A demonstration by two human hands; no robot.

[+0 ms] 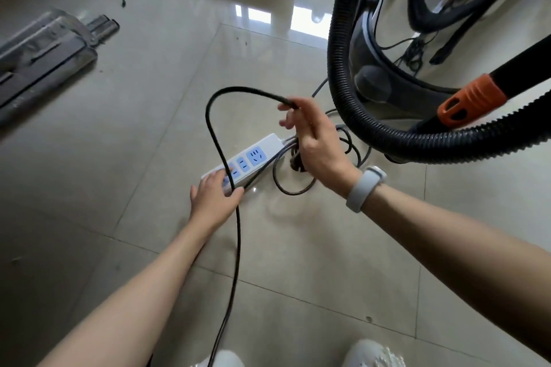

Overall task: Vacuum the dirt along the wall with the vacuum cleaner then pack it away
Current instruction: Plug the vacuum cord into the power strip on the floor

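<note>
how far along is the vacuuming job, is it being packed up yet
Packing seems underway. Done: a plug lies loose on the floor beside the power strip, not in a socket. In hand: the right hand holds a loop of black cord; the left hand rests on the strip. Left: cord coils, the hose and the vacuum cleaner remain out; dark specks remain on tiles.

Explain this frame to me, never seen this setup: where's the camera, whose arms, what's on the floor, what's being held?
One picture, from a wide-angle camera worn on a person's head, looking down, so the arms are the wearer's own. The right hand, a wristband on that wrist, pinches a black power cord looped up off the tiled floor. The left hand rests on one end of a white power strip lying on the floor. At right stands the vacuum cleaner with its ribbed black hose and an orange-collared tube. At far left lies a grey flat mop head.
</note>
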